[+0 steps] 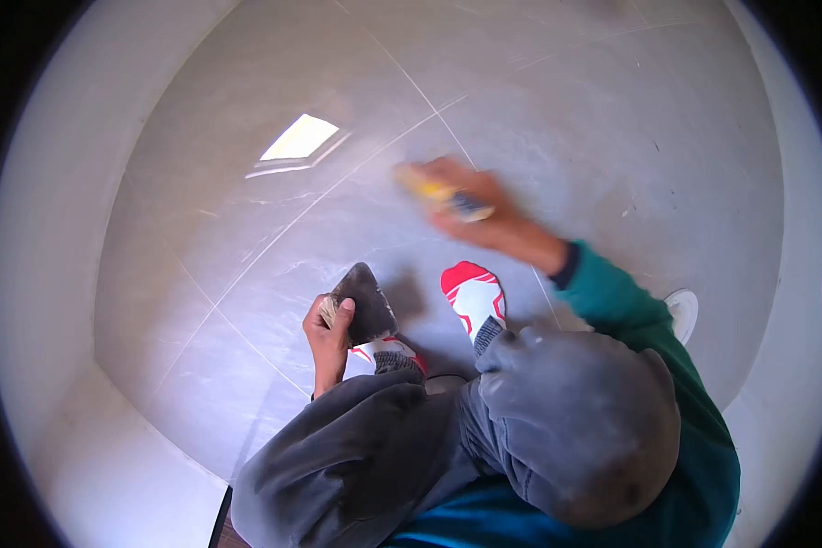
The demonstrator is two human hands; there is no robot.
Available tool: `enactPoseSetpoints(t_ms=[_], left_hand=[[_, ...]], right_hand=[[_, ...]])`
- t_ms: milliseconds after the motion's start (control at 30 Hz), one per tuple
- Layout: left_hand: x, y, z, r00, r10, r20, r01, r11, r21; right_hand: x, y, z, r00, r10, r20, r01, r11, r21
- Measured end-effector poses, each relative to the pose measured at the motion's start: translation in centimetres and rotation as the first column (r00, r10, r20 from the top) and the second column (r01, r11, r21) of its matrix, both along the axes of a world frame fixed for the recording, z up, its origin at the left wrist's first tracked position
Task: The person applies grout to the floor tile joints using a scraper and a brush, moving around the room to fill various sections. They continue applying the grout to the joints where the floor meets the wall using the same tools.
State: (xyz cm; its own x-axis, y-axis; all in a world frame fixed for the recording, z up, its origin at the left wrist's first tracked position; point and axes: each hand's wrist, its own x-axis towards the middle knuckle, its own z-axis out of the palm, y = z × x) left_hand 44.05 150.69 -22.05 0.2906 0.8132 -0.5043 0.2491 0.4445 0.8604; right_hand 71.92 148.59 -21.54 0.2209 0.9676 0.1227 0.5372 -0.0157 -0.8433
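My left hand (331, 338) is closed round a dark, flat, roughly rectangular block (367, 303), with its thumb on the face and a pale, rough edge showing beside the fingers. It is held above my left foot. Farther forward and to the right, my right hand (470, 205) is wrapped round a yellow and dark tool (429, 189). Motion blurs this hand and the tool, so the tool's exact kind cannot be made out. The two hands are apart, both over the grey tiled floor (338, 219).
My knees, in grey trousers (584, 420), fill the lower part. A red and white sock (475, 297) is on the floor between them and my right hand. A round white object (682, 315) lies at the right. Pale walls (55, 228) curve round the floor, and bright light reflects from the tiles.
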Motion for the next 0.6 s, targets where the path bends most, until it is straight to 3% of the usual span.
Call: enactPoseSetpoints(t_ms=[67, 100, 167, 200, 233, 267, 300, 333, 400, 433, 533, 567, 600], left_hand=[[0.2, 0.0, 0.3, 0.999, -0.029, -0.035, 0.030, 0.999, 0.016], [0.4, 0.1, 0.5, 0.996, -0.056, -0.070, 0.057, 0.998, 0.024], [0.8, 0.3, 1.5, 0.995, -0.056, -0.085, 0.058, 0.998, 0.028], [0.6, 0.1, 2.0, 0.993, -0.057, -0.102, 0.059, 0.998, 0.023], [0.2, 0.2, 1.9, 0.987, -0.068, -0.144, 0.069, 0.998, 0.007], [-0.5, 0.1, 1.7, 0.988, -0.067, -0.139, 0.069, 0.998, 0.008], [-1.2, -0.2, 1.1, 0.987, -0.012, -0.160, 0.021, 0.998, 0.056], [-1.7, -0.6, 0.4, 0.984, 0.040, -0.176, -0.022, 0.994, 0.105], [-1.5, -0.9, -0.4, 0.988, 0.070, -0.137, -0.056, 0.993, 0.101], [-1.1, -1.0, -0.3, 0.990, 0.072, -0.119, -0.063, 0.995, 0.083], [0.1, -0.5, 0.5, 0.994, 0.057, -0.098, -0.051, 0.997, 0.056], [0.4, -0.1, 0.6, 0.994, 0.016, -0.105, -0.011, 0.999, 0.049], [0.4, -0.1, 0.6, 0.995, 0.009, -0.097, -0.004, 0.999, 0.054]], right_hand=[[-4.6, 3.7, -0.9, 0.980, 0.188, -0.071, -0.198, 0.963, -0.182], [-4.8, 4.8, -2.1, 0.981, 0.181, -0.070, -0.191, 0.966, -0.177], [-3.7, 6.8, -5.2, 0.956, 0.271, 0.111, -0.262, 0.961, -0.085], [-0.7, 6.8, -6.8, 0.987, 0.119, 0.105, -0.119, 0.993, -0.007], [3.3, 6.9, -6.6, 0.968, -0.112, 0.223, 0.134, 0.987, -0.086], [7.8, 6.0, -6.5, 0.889, -0.298, 0.347, 0.327, 0.945, -0.026], [12.6, 4.4, -7.1, 0.832, -0.386, 0.398, 0.403, 0.914, 0.043], [16.0, 2.7, -6.1, 0.696, -0.526, 0.489, 0.541, 0.832, 0.125], [20.3, 1.7, -4.1, 0.492, -0.578, 0.651, 0.618, 0.759, 0.206], [20.2, 1.7, -3.6, 0.485, -0.575, 0.659, 0.617, 0.759, 0.208], [14.2, 3.7, -3.1, 0.683, -0.529, 0.503, 0.560, 0.822, 0.104], [10.1, 4.3, -3.7, 0.786, -0.533, 0.314, 0.504, 0.846, 0.174], [6.5, 4.7, -5.1, 0.849, -0.438, 0.295, 0.384, 0.896, 0.225]])
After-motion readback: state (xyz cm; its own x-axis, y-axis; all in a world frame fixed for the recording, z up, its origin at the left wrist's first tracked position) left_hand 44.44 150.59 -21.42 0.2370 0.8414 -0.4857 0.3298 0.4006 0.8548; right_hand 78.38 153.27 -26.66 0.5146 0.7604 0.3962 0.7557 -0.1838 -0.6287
